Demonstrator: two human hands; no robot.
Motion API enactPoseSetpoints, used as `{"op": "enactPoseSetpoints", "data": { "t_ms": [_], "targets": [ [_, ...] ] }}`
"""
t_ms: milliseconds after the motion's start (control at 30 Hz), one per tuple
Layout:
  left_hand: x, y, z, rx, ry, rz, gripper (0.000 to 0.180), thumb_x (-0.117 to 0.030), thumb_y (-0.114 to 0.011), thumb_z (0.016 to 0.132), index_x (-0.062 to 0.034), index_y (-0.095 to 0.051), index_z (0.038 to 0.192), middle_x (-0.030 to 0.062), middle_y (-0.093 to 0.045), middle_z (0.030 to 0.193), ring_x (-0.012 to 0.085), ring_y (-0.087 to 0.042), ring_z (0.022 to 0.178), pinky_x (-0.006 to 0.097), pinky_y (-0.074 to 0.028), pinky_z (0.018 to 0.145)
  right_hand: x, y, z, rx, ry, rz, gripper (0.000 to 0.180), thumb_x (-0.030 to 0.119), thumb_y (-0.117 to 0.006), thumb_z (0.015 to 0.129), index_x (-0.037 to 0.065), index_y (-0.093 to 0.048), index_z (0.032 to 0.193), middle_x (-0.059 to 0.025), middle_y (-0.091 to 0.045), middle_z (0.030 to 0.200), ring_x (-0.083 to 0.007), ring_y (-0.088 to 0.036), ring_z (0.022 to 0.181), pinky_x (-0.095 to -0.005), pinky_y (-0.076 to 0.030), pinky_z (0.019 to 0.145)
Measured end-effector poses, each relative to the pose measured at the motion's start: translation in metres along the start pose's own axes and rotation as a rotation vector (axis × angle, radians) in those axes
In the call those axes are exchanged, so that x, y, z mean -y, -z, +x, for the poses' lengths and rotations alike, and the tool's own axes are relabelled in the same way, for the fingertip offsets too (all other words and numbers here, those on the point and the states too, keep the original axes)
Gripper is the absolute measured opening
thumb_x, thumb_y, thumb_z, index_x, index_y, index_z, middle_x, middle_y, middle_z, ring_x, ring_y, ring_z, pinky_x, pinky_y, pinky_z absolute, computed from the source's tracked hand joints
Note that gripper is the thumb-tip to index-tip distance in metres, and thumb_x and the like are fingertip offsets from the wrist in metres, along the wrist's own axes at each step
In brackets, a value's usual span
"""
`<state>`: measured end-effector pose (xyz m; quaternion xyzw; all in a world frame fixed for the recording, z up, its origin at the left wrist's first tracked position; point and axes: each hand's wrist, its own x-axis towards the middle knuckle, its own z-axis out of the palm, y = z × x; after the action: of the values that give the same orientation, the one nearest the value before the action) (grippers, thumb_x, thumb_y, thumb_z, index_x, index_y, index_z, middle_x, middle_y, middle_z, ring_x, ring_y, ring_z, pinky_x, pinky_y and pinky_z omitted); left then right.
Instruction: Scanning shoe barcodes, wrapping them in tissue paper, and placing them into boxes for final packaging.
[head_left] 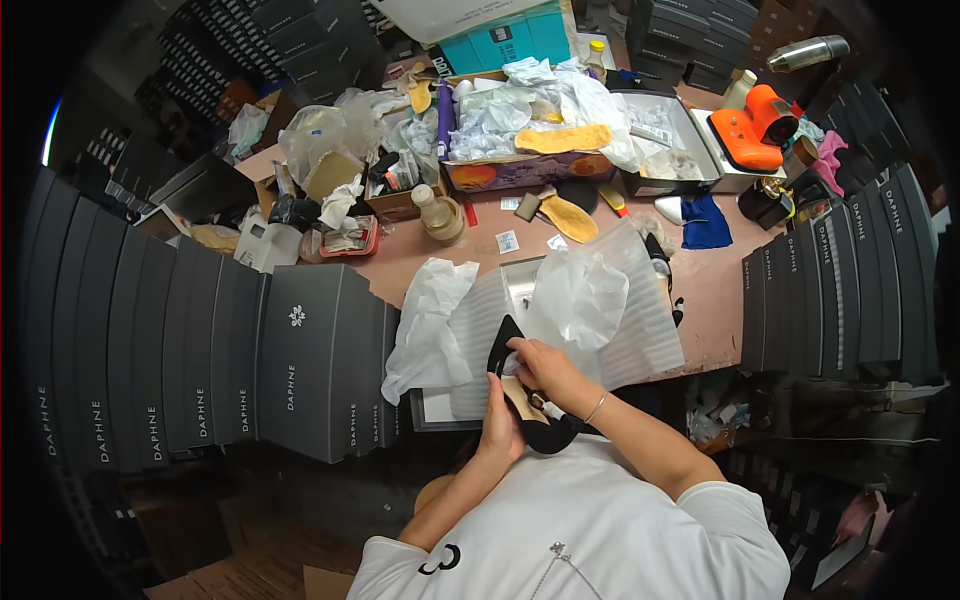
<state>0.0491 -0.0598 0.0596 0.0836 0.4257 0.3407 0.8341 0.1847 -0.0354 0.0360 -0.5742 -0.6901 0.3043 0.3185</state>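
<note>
A black pointed shoe [522, 403] with a beige insole is held close to my body, its toe facing away from me. My left hand [502, 425] is closed along the shoe's left side. My right hand [548, 372] has its fingers bent at the opening behind the toe; a little whitish material shows beneath them, and the fingertips are partly hidden. Beyond the shoe lies an open shoe box [438, 408], mostly covered by a white foam sheet [648, 325]. Crumpled white tissue paper [430, 325] rests on the left, with another tissue sheet [582, 298] on the right.
Dark grey shoe boxes [315, 350] stand in rows at left, and more boxes [825, 290] at right. Behind are a paper-filled carton [480, 178], a glass bottle [440, 215], yellow insoles [568, 216], a blue cloth [706, 222] and an orange device [745, 138].
</note>
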Motion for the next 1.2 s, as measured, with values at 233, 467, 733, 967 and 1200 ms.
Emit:
{"op": "enactPoseSetpoints", "data": {
  "t_ms": [233,467,733,967,1200],
  "targets": [
    [-0.025,0.016,0.011,-0.118,-0.058,-0.041,0.068,-0.070,-0.031,0.090,-0.0093,-0.051,0.112,0.0050,-0.050,0.082,0.0216,-0.054,0.074,0.036,-0.048,0.067,-0.009,0.048,-0.005,-0.159,-0.049,-0.092,0.041,0.000,-0.068,0.072,0.004,-0.056,0.111,-0.0089,-0.061,0.089,-0.0241,-0.059,0.080,-0.0344,-0.049,0.072],
    [-0.012,0.011,0.009,0.055,-0.013,-0.045,0.068,-0.062,-0.025,0.095,-0.0079,-0.044,0.131,0.0068,-0.054,0.116,0.0211,-0.056,0.097,0.037,-0.049,0.081,-0.006,0.004,0.034,0.073,0.398,-0.515,0.022,0.015,-0.065,0.073,0.013,-0.057,0.094,-0.0022,-0.056,0.091,-0.0195,-0.054,0.087,-0.0327,-0.040,0.075],
    [-0.011,0.035,0.022,0.033,-0.014,-0.103,0.067,-0.063,-0.027,0.095,-0.0082,-0.050,0.125,0.0075,-0.060,0.107,0.0203,-0.060,0.086,0.036,-0.052,0.075,-0.036,0.032,0.014,-0.274,0.219,-0.093,0.023,0.008,-0.068,0.069,0.010,-0.055,0.088,-0.0066,-0.054,0.082,-0.0264,-0.055,0.079,-0.0364,-0.042,0.069],
    [-0.017,0.022,0.019,-0.118,-0.083,-0.075,0.065,-0.067,-0.034,0.091,-0.0102,-0.050,0.118,0.0044,-0.054,0.098,0.0193,-0.054,0.080,0.035,-0.049,0.072,-0.008,0.037,0.025,-0.148,0.138,-0.344,0.027,0.009,-0.068,0.068,0.008,-0.057,0.093,-0.0095,-0.058,0.080,-0.0302,-0.059,0.078,-0.0426,-0.045,0.069],
    [-0.013,0.016,0.003,-0.082,-0.072,0.021,0.067,-0.062,-0.024,0.095,-0.0097,-0.042,0.133,0.0040,-0.054,0.119,0.0180,-0.053,0.106,0.033,-0.045,0.087,-0.012,-0.013,0.020,0.123,0.430,-0.462,0.012,0.019,-0.063,0.075,0.009,-0.058,0.079,-0.0030,-0.058,0.071,-0.0217,-0.061,0.068,-0.0350,-0.045,0.063]
  ]
}}
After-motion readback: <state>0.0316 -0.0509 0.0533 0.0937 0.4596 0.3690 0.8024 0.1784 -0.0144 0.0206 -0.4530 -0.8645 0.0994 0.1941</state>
